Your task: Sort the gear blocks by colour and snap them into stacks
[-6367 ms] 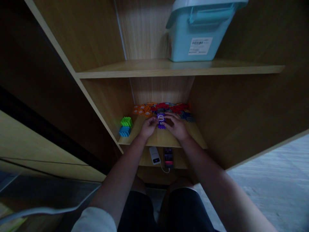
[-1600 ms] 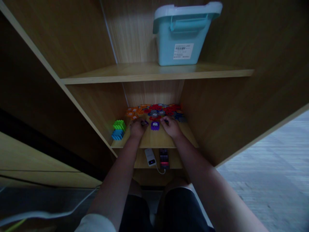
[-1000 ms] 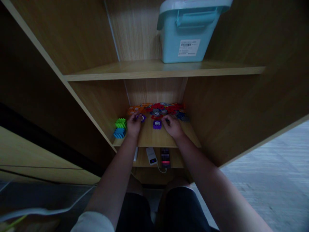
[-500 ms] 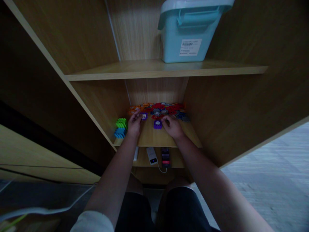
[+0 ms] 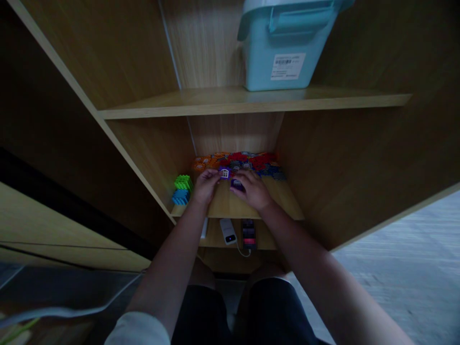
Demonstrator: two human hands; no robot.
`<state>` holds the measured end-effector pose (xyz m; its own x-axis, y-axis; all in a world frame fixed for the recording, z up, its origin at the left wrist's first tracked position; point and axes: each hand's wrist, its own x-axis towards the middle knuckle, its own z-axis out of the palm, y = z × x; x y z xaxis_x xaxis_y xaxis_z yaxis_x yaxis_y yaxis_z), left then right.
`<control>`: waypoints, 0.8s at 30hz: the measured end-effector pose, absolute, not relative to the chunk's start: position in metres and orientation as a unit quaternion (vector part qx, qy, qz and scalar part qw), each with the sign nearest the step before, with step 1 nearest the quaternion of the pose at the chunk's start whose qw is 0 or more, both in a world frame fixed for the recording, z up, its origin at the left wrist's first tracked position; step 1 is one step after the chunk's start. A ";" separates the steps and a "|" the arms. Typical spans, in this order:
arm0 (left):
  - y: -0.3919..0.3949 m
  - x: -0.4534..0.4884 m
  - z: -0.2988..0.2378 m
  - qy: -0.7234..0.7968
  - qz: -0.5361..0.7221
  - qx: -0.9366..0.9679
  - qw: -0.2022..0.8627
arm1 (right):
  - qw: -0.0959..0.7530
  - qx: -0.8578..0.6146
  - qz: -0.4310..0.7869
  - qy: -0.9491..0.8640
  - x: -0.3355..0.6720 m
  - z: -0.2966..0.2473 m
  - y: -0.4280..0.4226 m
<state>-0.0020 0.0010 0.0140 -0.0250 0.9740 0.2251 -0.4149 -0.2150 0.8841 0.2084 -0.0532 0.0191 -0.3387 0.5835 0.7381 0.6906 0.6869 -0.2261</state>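
Note:
My left hand [image 5: 206, 186] pinches a purple toy building tile [image 5: 224, 173] with a white window pattern by its left side. To the right, my right hand [image 5: 253, 189] is curled over a small stack of purple tiles [image 5: 237, 184], thumb in front and fingers on top. The two purple things are close together, just above the shelf board. Behind both hands spreads a loose heap of orange tiles [image 5: 205, 163], red tiles [image 5: 265, 159] and dark blue tiles [image 5: 276, 172]. Left of my left hand, a green stack [image 5: 183, 182] stands by a blue stack [image 5: 180, 197].
A lidded light-blue box [image 5: 278, 48] sits on the upper shelf [image 5: 215, 103]. Beneath my arms, a lower shelf holds a white power bank [image 5: 227, 231] cabled to a phone [image 5: 248, 234]. Wooden cabinet walls [image 5: 345, 158] enclose both sides.
My left hand has moved right with its purple tile, toward the other hand. The fingers of my right hand have closed over the purple stack they were beside. The view has shifted slightly.

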 end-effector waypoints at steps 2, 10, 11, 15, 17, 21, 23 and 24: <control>0.000 -0.001 0.014 0.315 0.624 0.455 0.552 | 0.423 -0.383 -0.075 -0.818 0.207 0.019 -0.053; -0.006 0.003 0.016 0.311 0.569 0.497 0.577 | 0.463 -0.385 -0.026 -0.798 0.212 0.019 -0.051; -0.007 0.003 0.017 0.310 0.566 0.499 0.579 | 0.468 -0.382 -0.016 -0.797 0.212 0.020 -0.051; -0.007 0.003 0.014 0.314 0.558 0.511 0.573 | 0.496 -0.373 0.027 -0.784 0.214 0.020 -0.049; -0.004 0.003 0.011 0.322 0.562 0.520 0.557 | 0.511 -0.383 0.045 -0.769 0.217 0.017 -0.046; 0.004 -0.001 0.003 0.345 0.580 0.543 0.499 | 0.512 -0.410 0.063 -0.752 0.222 0.010 -0.039; 0.007 -0.002 -0.001 0.349 0.581 0.563 0.472 | 0.505 -0.411 0.067 -0.756 0.224 0.007 -0.037; 0.009 -0.003 -0.002 0.346 0.577 0.576 0.464 | 0.502 -0.411 0.068 -0.758 0.225 0.005 -0.036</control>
